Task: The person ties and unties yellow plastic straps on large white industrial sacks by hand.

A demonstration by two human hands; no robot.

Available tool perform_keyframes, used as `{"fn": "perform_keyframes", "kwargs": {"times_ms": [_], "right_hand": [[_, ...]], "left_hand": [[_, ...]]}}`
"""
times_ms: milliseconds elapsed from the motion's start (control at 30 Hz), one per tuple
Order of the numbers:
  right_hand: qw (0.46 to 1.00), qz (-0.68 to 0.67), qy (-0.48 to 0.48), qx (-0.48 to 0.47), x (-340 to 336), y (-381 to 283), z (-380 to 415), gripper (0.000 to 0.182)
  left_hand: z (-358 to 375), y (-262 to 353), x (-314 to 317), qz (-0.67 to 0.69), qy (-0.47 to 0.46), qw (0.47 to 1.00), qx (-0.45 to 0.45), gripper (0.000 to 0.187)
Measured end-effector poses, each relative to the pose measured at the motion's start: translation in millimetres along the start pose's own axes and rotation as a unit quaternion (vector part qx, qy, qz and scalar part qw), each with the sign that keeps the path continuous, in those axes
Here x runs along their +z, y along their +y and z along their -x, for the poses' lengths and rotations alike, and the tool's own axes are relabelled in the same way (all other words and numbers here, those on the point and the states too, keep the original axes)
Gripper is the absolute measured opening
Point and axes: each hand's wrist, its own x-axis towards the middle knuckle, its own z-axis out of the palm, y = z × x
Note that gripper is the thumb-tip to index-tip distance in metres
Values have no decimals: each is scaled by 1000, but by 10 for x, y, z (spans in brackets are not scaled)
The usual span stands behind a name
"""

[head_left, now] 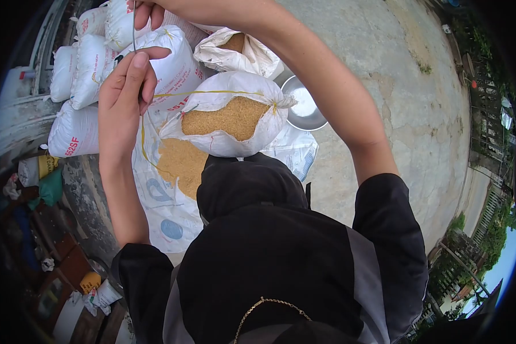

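Note:
My left hand (131, 83), thumb and fingers closed, pinches the lower end of a thin metal needle (134, 31). Yellow twine (142, 135) hangs from this hand, and a strand stretches across to the white sack (258, 135). That sack stands in front of me, its mouth gaping over golden-brown grain (226, 119), with twine at its right corner. At the top edge of the view, my right hand (152, 12) has curled fingers beside the needle's upper part. The frame cuts it off, so what its fingertips grip is hidden.
Several filled white sacks (77, 129) are piled at the left and back. Behind the front sack stands another open sack (235, 54); a metal basin (304, 103) sits to its right. Loose grain (180, 163) lies on a spread white sheet (175, 226). Concrete floor (418, 126) extends right.

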Motion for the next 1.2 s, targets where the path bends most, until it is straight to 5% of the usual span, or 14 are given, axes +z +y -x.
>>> {"fn": "perform_keyframes", "kwargs": {"times_ms": [133, 200, 267, 300, 367, 400, 467, 567, 667, 800, 933, 1067, 1200], "right_hand": [[996, 36, -52, 60, -88, 116, 194, 25], [982, 186, 31, -31, -210, 647, 461, 28], [958, 271, 62, 64, -538, 1366, 927, 22], [926, 303, 46, 220, -671, 1658, 1227, 21], [815, 408, -63, 406, -820, 2316, 1954, 24], [787, 409, -125, 445, -770, 2406, 2240, 25], [778, 447, -179, 404, -527, 2620, 2755, 30], [744, 531, -261, 311, -182, 2675, 3106, 39], [733, 616, -216, 190, -17, 2812, 3251, 18], [727, 618, -271, 126, -62, 2821, 3262, 13], [761, 566, -308, 70, -135, 2725, 3294, 10], [752, 543, -367, 64, -98, 2730, 3268, 9], [739, 522, -416, 92, -117, 2722, 3159, 11]], "left_hand": [[43, 70, -378, -140, -50, 986, -76, 35], [95, 47, -633, -163, -65, 976, -126, 34], [198, 50, -769, -187, -74, 963, -179, 33], [275, 26, -793, -215, -78, 952, -204, 33], [429, -129, -872, -245, -85, 938, -231, 34], [527, -301, -933, -308, -110, 931, -162, 34], [689, -530, -1014, -368, -133, 915, -94, 35], [746, -620, -1048, -371, -248, 876, -181, 34], [581, -594, -1023, -336, -326, 842, -268, 34], [291, -476, -767, -93, -198, 891, -397, 30], [-170, -729, -558, 142, -63, 949, -276, 25], [-780, -948, -243, 348, 29, 911, -219, 24], [-998, -915, -88, 394, 85, 896, -188, 21]]}}
